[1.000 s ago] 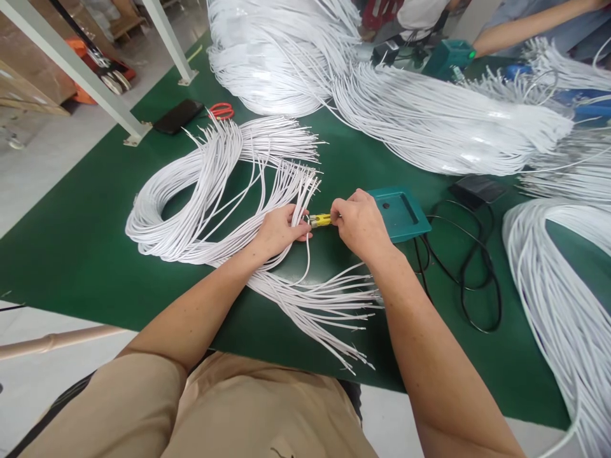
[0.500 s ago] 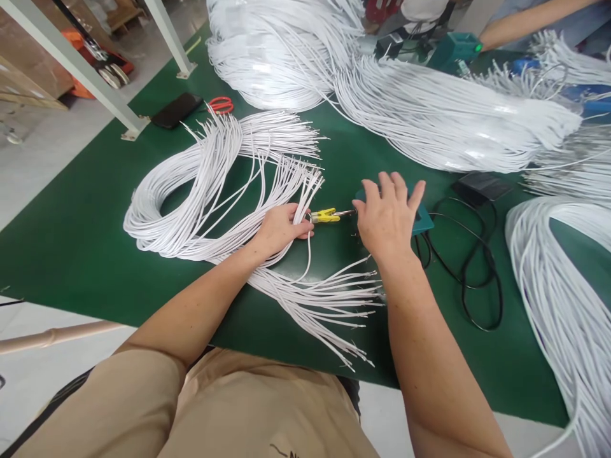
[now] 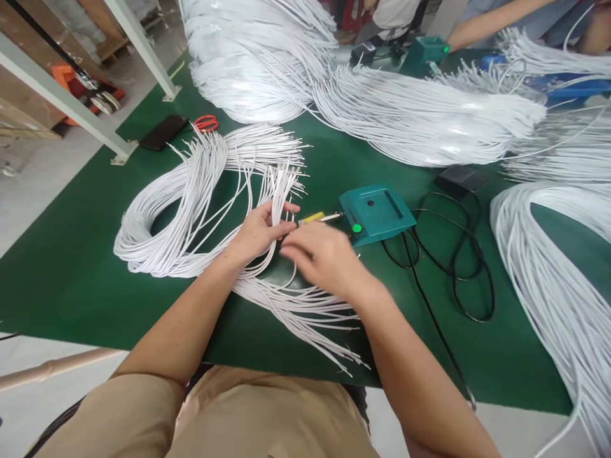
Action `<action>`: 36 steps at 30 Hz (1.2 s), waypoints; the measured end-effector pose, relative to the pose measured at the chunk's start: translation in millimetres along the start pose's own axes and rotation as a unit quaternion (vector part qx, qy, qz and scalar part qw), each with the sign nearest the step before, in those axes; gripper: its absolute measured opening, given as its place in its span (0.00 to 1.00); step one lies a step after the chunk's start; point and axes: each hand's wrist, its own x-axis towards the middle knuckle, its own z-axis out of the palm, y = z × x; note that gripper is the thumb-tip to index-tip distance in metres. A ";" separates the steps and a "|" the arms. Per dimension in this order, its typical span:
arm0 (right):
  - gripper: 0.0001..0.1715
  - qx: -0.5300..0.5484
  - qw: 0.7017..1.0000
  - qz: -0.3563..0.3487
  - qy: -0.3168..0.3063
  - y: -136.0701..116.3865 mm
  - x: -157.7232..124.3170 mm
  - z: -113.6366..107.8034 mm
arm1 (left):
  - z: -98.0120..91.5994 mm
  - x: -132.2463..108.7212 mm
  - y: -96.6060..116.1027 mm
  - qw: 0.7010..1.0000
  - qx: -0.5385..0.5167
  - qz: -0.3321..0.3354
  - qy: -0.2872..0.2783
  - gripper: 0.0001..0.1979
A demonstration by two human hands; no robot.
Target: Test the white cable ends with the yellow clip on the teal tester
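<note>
My left hand (image 3: 260, 230) rests on the ends of a looped bundle of white wires (image 3: 191, 197) and pinches a few of them between thumb and fingers. My right hand (image 3: 321, 254) is blurred by motion just right of it, low over the wire ends; its fingers do not show clearly. A small yellow-handled tool (image 3: 317, 218) lies on the green table (image 3: 76, 254) just beyond both hands, pointing at a teal box (image 3: 377, 213) with a green lit button. Cut wire ends (image 3: 315, 318) fan out under my right forearm.
Black cables (image 3: 453, 267) loop right of the teal box. Big heaps of white wire (image 3: 405, 114) fill the back and right side (image 3: 554, 286). Red scissors (image 3: 206, 122) and a dark phone (image 3: 162, 132) lie at the back left. Another person's arm (image 3: 482, 25) reaches at the far edge.
My right hand let go of the yellow tool, lifted open over the teal box, then swept back left toward my left hand. The tool now lies on the table.
</note>
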 end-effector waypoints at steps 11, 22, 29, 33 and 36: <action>0.13 0.050 0.957 0.113 -0.263 -24.4 -2.3 17.7 | 3.1 -0.1 0.7 0.996 -0.063 -0.063 0.006 0.18; 0.17 0.409 0.834 0.332 0.162 22.6 7.4 -5.7 | 13.0 -8.3 1.0 0.997 -0.009 -0.037 -0.069 0.16; 0.17 0.453 0.823 0.313 0.138 12.4 10.6 0.0 | 19.7 -8.5 3.1 0.997 -0.078 -0.011 -0.016 0.17; 0.17 0.451 0.802 0.340 0.198 10.2 11.9 2.1 | 19.8 -9.6 1.8 1.000 -0.015 0.017 0.008 0.16; 0.20 0.488 0.776 0.332 0.223 10.5 11.5 3.4 | 20.0 -10.9 3.1 0.999 0.001 0.026 0.020 0.15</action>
